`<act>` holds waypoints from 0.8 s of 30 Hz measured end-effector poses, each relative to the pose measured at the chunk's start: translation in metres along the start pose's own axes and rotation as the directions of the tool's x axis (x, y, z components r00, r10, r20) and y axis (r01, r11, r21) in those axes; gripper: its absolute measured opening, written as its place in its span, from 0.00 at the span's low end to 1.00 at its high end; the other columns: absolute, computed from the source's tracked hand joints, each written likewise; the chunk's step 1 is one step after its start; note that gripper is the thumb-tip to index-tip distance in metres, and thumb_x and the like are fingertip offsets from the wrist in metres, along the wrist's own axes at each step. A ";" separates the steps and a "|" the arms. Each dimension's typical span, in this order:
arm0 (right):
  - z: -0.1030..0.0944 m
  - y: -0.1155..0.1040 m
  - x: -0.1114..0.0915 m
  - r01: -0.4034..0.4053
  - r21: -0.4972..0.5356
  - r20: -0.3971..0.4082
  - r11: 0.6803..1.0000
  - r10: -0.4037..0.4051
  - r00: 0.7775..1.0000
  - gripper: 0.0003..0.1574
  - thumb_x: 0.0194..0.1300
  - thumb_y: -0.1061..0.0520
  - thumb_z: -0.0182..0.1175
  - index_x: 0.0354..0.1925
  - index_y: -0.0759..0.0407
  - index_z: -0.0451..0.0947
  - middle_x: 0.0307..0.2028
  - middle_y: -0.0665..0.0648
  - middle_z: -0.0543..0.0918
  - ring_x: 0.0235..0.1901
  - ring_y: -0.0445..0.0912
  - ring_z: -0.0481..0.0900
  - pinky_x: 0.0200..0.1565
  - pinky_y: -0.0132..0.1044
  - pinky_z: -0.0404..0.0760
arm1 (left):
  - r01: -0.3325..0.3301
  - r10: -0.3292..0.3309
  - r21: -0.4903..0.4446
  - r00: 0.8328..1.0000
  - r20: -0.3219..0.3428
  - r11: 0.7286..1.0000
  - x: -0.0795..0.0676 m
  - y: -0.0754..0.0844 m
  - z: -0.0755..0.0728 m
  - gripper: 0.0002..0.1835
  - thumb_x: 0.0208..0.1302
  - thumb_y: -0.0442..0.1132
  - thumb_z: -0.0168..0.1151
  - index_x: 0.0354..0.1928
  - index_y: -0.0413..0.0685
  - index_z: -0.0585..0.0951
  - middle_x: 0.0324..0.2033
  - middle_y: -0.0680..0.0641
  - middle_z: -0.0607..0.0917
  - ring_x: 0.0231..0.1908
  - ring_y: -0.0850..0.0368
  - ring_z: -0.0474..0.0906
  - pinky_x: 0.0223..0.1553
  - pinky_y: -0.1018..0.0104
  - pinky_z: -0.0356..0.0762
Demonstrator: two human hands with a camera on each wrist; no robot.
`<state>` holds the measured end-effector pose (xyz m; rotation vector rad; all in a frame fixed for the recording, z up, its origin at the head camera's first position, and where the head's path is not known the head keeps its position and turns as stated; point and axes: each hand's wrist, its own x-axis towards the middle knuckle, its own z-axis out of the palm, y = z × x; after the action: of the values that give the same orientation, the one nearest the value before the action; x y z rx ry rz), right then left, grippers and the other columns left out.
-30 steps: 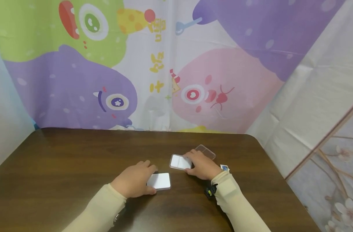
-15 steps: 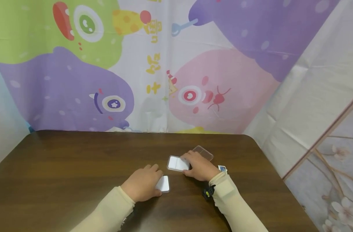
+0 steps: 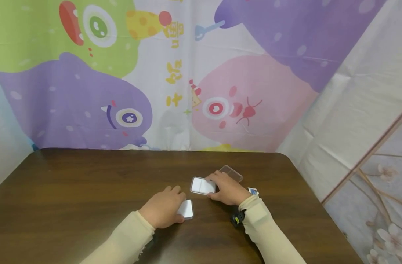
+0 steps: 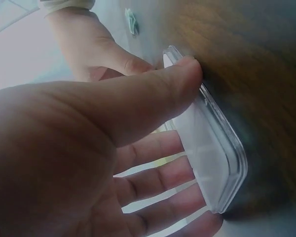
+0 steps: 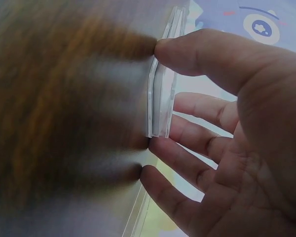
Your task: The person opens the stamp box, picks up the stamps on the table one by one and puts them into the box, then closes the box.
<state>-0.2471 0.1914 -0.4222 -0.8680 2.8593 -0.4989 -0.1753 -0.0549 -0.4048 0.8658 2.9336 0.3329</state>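
In the head view, my left hand [image 3: 164,209] holds a flat clear plastic case [image 3: 186,209] with white contents, left of the middle of the table. The left wrist view shows the thumb on one long edge of that case [image 4: 222,133] and the fingertips at the opposite edge. My right hand [image 3: 228,189] grips a second clear case [image 3: 202,186], farther back and to the right. White pieces with a dividing line show inside it. Thumb and fingers span this case [image 5: 160,98] in the right wrist view. My hands partly cover both cases.
An open, clear plastic cover or tray [image 3: 232,172] lies on the brown table [image 3: 88,183] behind my right hand. A small blue-and-white printed piece [image 3: 253,191] is beside the right wrist. A cartoon cloth [image 3: 174,128] hangs along the table's back edge.
Over the last second my left hand has slid right across its case and covers more of it. My right hand stays on the other case. The head view has shifted slightly.
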 end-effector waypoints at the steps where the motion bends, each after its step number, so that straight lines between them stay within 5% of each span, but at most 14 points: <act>1: 0.000 0.000 0.000 0.001 -0.002 0.000 1.000 -0.001 1.000 0.30 0.67 0.55 0.71 0.63 0.62 0.76 0.55 0.60 0.79 0.52 0.51 0.75 0.53 0.48 0.77 | 0.002 -0.002 0.000 1.000 0.003 1.000 0.000 0.000 0.000 0.28 0.53 0.48 0.82 0.50 0.41 0.83 0.43 0.44 0.79 0.43 0.48 0.76 0.41 0.51 0.81; 24: 0.002 0.001 0.000 -0.012 -0.017 0.001 1.000 0.012 1.000 0.31 0.68 0.53 0.70 0.65 0.60 0.75 0.56 0.59 0.78 0.53 0.51 0.75 0.54 0.47 0.77 | 0.039 -0.044 -0.084 0.997 -0.060 0.996 -0.002 -0.011 0.001 0.23 0.54 0.43 0.81 0.49 0.41 0.83 0.40 0.45 0.77 0.42 0.47 0.74 0.39 0.50 0.79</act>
<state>-0.2474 0.1916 -0.4241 -0.8529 2.8699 -0.4725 -0.1793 -0.0648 -0.4081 0.7972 2.9644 0.4831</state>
